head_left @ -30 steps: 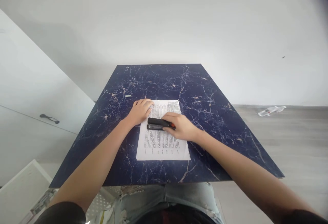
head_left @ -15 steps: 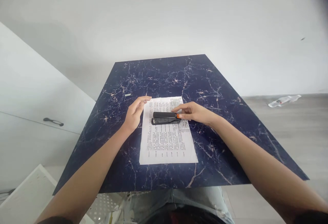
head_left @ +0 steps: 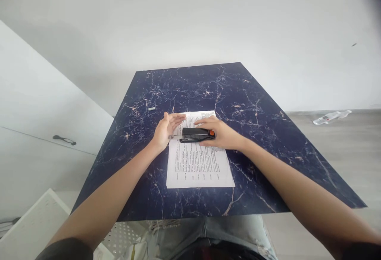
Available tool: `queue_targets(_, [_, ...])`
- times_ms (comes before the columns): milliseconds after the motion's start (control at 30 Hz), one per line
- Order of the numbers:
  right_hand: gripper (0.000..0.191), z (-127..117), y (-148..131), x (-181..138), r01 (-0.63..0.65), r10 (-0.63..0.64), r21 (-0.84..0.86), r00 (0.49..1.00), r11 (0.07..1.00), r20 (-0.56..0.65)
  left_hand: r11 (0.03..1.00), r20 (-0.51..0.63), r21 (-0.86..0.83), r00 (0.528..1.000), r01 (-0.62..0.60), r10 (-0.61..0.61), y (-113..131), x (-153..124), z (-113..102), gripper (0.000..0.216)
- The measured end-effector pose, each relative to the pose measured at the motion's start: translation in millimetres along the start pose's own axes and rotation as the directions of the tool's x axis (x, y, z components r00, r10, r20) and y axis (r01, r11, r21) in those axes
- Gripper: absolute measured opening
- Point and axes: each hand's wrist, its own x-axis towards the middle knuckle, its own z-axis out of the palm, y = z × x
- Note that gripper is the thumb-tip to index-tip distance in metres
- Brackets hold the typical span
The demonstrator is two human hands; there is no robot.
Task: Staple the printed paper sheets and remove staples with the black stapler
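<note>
A black stapler [head_left: 195, 133] with an orange button lies across a printed sheet of paper [head_left: 199, 172]. My right hand [head_left: 218, 133] grips its right end, thumb on the near side and fingers on the far side. From its left end a thin metallic part [head_left: 176, 137] sticks out toward my left palm; whether it touches the palm I cannot tell. My left hand [head_left: 166, 131] is open, fingers stretched toward the paper's far left corner.
The dark blue marble-patterned table [head_left: 190, 89] carries a small staple strip [head_left: 151, 108] left of the paper. A white wall stands behind it. On the floor at right lies a clear plastic package [head_left: 331, 117]. A white cabinet with a dark handle [head_left: 64, 139] is at left.
A metallic part now protrudes from the stapler's left end. My right hand has moved from a light touch at the orange button to a grip around that end. My left hand has turned palm inward.
</note>
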Motion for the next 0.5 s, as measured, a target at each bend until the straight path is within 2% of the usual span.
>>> queue_targets(67, [0.031,12,-6,0,-0.001,0.001,-0.045,1.0,0.999,-0.013,1.0,-0.031,-0.005,0.999,-0.021,0.021,3,0,0,0.06])
queue_targets(133, [0.028,18,-11,-2,0.022,-0.031,-0.103,0.996,0.994,-0.087,0.999,-0.047,-0.016,0.998,-0.029,0.028,5,-1,0,0.056])
queue_targets(233, [0.033,14,-16,-7,0.137,-0.209,-0.337,0.959,0.931,-0.189,0.999,0.023,-0.01,0.999,0.049,-0.049,6,-2,2,0.063])
queue_targets(333, [0.043,5,-20,-11,0.22,-0.324,-0.53,0.94,0.819,-0.11,0.988,0.11,-0.019,0.982,0.155,-0.152,3,-4,6,0.064])
queue_targets(433, [0.045,1,-21,-13,0.248,-0.339,-0.599,0.94,0.761,-0.042,0.982,0.102,-0.087,0.982,0.169,-0.16,-1,-4,8,0.044])
queue_targets(500, [0.047,3,-20,-13,0.242,-0.357,-0.624,0.932,0.743,-0.064,0.982,0.116,-0.105,0.983,0.158,-0.146,-4,-4,7,0.032])
